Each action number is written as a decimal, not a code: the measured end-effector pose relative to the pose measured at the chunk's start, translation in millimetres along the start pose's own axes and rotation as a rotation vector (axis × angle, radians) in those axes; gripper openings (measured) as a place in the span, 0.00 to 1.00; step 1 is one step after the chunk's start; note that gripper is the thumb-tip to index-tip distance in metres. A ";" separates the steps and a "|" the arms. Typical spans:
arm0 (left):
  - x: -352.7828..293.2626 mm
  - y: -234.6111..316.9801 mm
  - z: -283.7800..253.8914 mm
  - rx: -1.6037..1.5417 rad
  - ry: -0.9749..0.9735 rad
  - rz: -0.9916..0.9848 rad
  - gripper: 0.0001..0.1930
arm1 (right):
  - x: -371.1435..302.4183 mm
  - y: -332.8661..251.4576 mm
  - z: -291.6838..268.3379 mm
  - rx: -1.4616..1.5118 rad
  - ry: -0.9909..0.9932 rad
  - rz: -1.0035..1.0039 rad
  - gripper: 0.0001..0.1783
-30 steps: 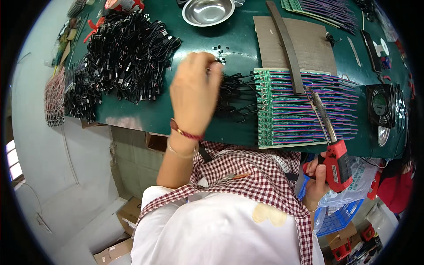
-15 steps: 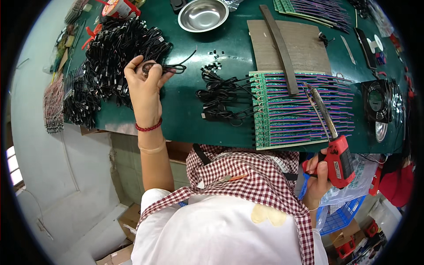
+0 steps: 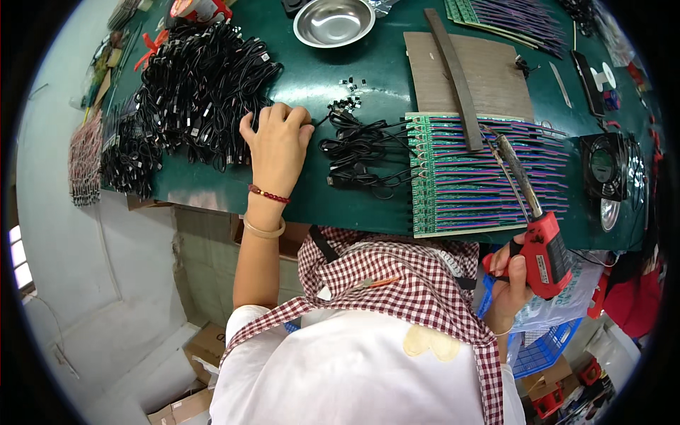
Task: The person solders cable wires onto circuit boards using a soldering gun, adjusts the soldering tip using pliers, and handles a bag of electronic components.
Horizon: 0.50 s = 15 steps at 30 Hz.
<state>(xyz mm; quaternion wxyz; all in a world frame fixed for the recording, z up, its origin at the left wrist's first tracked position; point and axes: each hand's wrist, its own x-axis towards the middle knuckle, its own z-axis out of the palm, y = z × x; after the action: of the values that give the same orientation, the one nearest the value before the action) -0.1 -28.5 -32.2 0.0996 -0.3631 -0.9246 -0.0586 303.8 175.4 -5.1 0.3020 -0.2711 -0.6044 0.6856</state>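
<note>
My left hand (image 3: pixel 278 145), back upward and fingers curled, is over the table between a big heap of black cables (image 3: pixel 202 92) and a smaller group of black cables (image 3: pixel 358 145). It grips a black cable, mostly hidden under the hand; a dark end (image 3: pixel 322 121) pokes out beside the fingertips. Down at the right, my right hand (image 3: pixel 511 280) is wrapped round the handle of a red soldering gun (image 3: pixel 544 255). The gun's metal tip reaches over a row of green circuit boards (image 3: pixel 423 180) with coloured wires, near a flat dark bar (image 3: pixel 453 78) lying across them.
Small black parts (image 3: pixel 347 103) lie scattered beyond the smaller cable group. A steel bowl (image 3: pixel 334 23) stands at the back, beside a brown board (image 3: pixel 482 71). A black fan (image 3: pixel 603 164) stands at the right. A blue basket (image 3: pixel 545 354) sits below the table's edge.
My left hand has turned from palm up to back up and moved right, carrying the cable toward the smaller cable group. My right hand and the soldering gun have barely moved.
</note>
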 end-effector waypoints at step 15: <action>-28.5 87.6 -48.0 -2.102 -0.536 -0.272 0.16 | 22.3 -39.5 52.0 0.198 -0.041 0.350 0.21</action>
<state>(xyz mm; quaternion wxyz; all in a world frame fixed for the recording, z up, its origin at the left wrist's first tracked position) 87.0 7.9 11.2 -0.4721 -0.1627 -0.4369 -0.7482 254.0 160.8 40.4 0.1911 -0.3271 -0.4835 0.7891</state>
